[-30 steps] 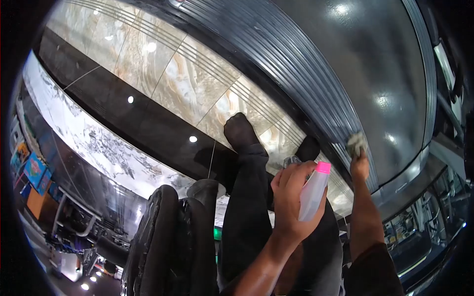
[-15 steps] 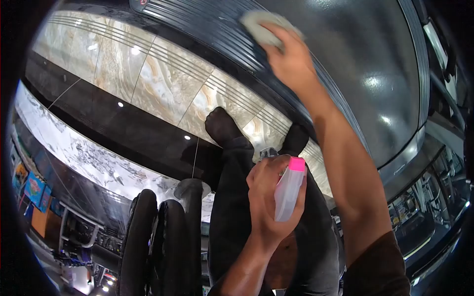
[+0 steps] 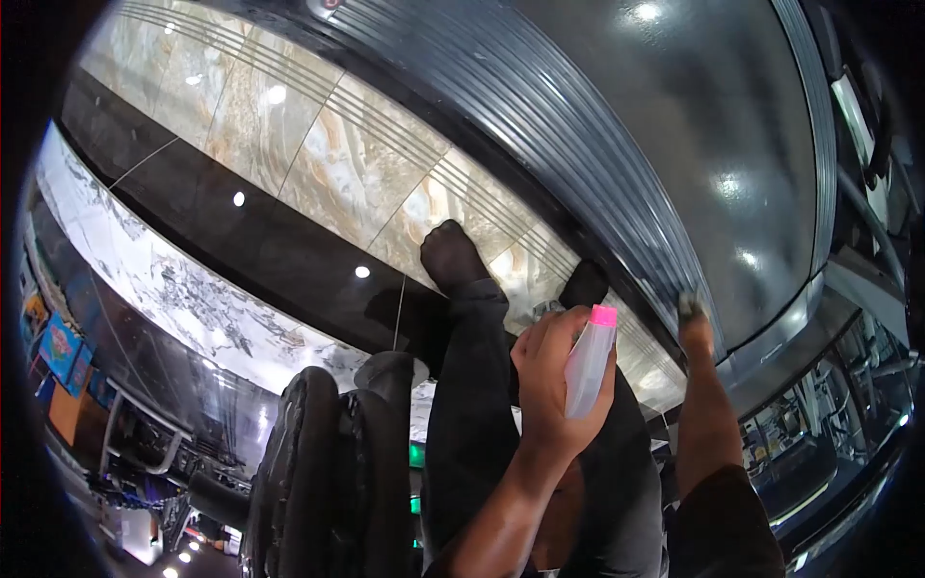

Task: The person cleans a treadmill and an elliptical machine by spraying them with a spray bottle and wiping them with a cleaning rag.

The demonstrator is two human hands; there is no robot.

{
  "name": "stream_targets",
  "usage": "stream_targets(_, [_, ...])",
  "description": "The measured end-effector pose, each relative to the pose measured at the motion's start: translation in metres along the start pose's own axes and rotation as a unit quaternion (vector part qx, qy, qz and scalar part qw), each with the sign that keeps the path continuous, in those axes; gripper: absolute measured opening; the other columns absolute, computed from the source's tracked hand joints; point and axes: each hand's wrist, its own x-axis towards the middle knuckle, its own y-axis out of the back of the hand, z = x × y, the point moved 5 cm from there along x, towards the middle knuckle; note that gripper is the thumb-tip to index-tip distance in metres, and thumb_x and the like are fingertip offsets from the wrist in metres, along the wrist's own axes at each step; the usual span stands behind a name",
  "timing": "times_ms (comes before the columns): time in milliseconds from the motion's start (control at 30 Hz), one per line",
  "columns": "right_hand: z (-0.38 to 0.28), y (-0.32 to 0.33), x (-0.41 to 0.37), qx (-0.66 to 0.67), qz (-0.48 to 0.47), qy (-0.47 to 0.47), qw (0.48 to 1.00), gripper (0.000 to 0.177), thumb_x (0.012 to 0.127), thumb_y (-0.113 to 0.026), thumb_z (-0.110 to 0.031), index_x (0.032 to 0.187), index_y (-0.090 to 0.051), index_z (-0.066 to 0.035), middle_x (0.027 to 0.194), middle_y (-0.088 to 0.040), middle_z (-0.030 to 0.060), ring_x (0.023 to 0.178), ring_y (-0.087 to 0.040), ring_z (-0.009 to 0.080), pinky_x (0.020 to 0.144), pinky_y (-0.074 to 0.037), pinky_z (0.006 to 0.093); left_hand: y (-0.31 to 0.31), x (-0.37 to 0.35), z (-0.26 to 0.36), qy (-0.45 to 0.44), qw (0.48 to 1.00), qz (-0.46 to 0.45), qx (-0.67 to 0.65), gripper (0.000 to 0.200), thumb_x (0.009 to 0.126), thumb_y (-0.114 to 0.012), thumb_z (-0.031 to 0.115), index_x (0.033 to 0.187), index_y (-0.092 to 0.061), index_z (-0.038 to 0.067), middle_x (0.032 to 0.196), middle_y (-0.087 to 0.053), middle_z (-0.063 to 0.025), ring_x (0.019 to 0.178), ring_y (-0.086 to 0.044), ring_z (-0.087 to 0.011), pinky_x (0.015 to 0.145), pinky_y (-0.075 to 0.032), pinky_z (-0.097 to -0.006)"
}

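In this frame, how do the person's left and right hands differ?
The left hand is wrapped around a pink-capped spray bottle; the right hand holds a grey cloth, mostly hidden, at its fingertips. The left hand is held close, above the legs; the right hand reaches out to the dark ribbed surface. Both are bare and closed on something.

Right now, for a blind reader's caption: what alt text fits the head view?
The left hand holds a pink-capped spray bottle while the right hand holds a cloth to a ribbed dark surface; dark-trousered legs stand on marble tiles.
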Motion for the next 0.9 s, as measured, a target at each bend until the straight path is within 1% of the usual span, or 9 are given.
stream_targets(67, [0.072,-0.017,0.021,0.030,0.015,-0.092,0.995,0.053,0.093,-0.060,-0.035,0.141,-0.054,-0.014,0.126,-0.066,0.0227,0.120,-0.061,0.0402,0.100,-0.049,0.0476,-0.003,-0.009,-0.002,0.002,1.000,-0.021,0.003,0.039,0.079,-0.075,0.002,0.115,-0.060,0.003,0.106,-0.065,-0.0119,0.099,-0.063,-0.0315,0.095,-0.040,-0.0426])
stream_targets(200, [0.106,-0.055,0.088,0.164,0.193,0.020,0.967,0.059,0.094,-0.064,-0.039,0.141,-0.051,-0.006,0.131,-0.064,0.0212,0.122,-0.061,0.0394,0.102,-0.048,0.0446,-0.011,-0.015,-0.003,-0.027,0.998,-0.045,0.029,0.041,0.076,-0.077,0.000,0.114,-0.061,0.003,0.106,-0.066,-0.0123,0.096,-0.064,-0.0328,0.093,-0.042,-0.0417])
stream_targets(300, [-0.058,-0.007,0.060,0.335,0.222,0.080,0.912,0.054,0.092,-0.068,-0.023,0.139,-0.050,-0.004,0.118,-0.064,0.0195,0.114,-0.062,0.0340,0.100,-0.047,0.0413,-0.020,-0.018,-0.004,-0.006,0.998,-0.045,0.036,0.036,0.077,-0.077,-0.003,0.109,-0.061,0.002,0.098,-0.066,-0.0135,0.090,-0.064,-0.0342,0.088,-0.045,-0.0403])
stream_targets(333, [-0.107,0.000,0.063,0.342,0.362,0.152,0.854,0.053,0.089,-0.067,-0.014,0.139,-0.050,-0.004,0.118,-0.064,0.0183,0.113,-0.062,0.0321,0.099,-0.047,0.0399,-0.023,-0.019,-0.005,-0.017,0.998,-0.038,0.036,0.035,0.078,-0.076,-0.003,0.108,-0.061,0.002,0.097,-0.066,-0.0137,0.088,-0.064,-0.0342,0.086,-0.046,-0.0402])
stream_targets(433, [-0.253,0.065,0.009,0.513,0.221,0.204,0.804,0.047,0.087,-0.059,-0.002,0.134,-0.052,-0.005,0.116,-0.066,0.0174,0.107,-0.064,0.0314,0.095,-0.049,0.0399,-0.030,-0.027,-0.020,-0.050,0.998,-0.014,0.045,0.029,0.081,-0.077,-0.001,0.106,-0.061,0.001,0.091,-0.064,-0.0141,0.080,-0.064,-0.0304,0.075,-0.049,-0.0368])
stream_targets(533, [-0.340,0.140,-0.064,0.497,0.234,0.344,0.761,0.039,0.091,-0.060,-0.005,0.129,-0.058,-0.009,0.119,-0.065,0.0194,0.111,-0.063,0.0375,0.098,-0.048,0.0413,-0.024,-0.027,-0.024,0.036,0.998,-0.038,0.033,0.016,0.091,-0.071,0.000,0.105,-0.063,-0.001,0.096,-0.067,-0.0065,0.078,-0.062,-0.0108,0.069,-0.051,-0.0258])
stream_targets(600, [-0.373,0.148,-0.084,0.477,0.173,0.461,0.728,0.043,0.086,-0.065,-0.005,0.128,-0.061,-0.016,0.118,-0.066,0.0165,0.116,-0.061,0.0333,0.099,-0.044,0.0452,-0.022,-0.024,-0.028,0.023,0.999,-0.022,0.034,0.016,0.091,-0.071,0.001,0.105,-0.062,0.000,0.095,-0.067,-0.0058,0.075,-0.061,-0.0098,0.067,-0.051,-0.0249])
stream_targets(767, [-0.286,0.101,-0.065,0.198,0.228,0.431,0.850,0.057,0.076,-0.066,-0.001,0.127,-0.064,-0.027,0.114,-0.064,0.0063,0.114,-0.059,0.0219,0.090,-0.034,0.0486,-0.025,-0.027,-0.020,0.061,0.996,-0.018,0.059,0.016,0.090,-0.073,0.005,0.101,-0.062,0.000,0.090,-0.064,-0.0070,0.080,-0.061,-0.0133,0.072,-0.049,-0.0276])
stream_targets(900, [-0.084,-0.014,0.001,0.076,0.157,0.196,0.965,0.051,0.079,-0.065,-0.006,0.127,-0.060,-0.020,0.131,-0.063,0.0124,0.114,-0.064,0.0347,0.092,-0.047,0.0547,-0.029,-0.028,-0.015,0.076,0.997,-0.006,0.031,0.016,0.089,-0.072,0.003,0.100,-0.062,-0.002,0.088,-0.062,-0.0092,0.078,-0.061,-0.0161,0.071,-0.048,-0.0283])
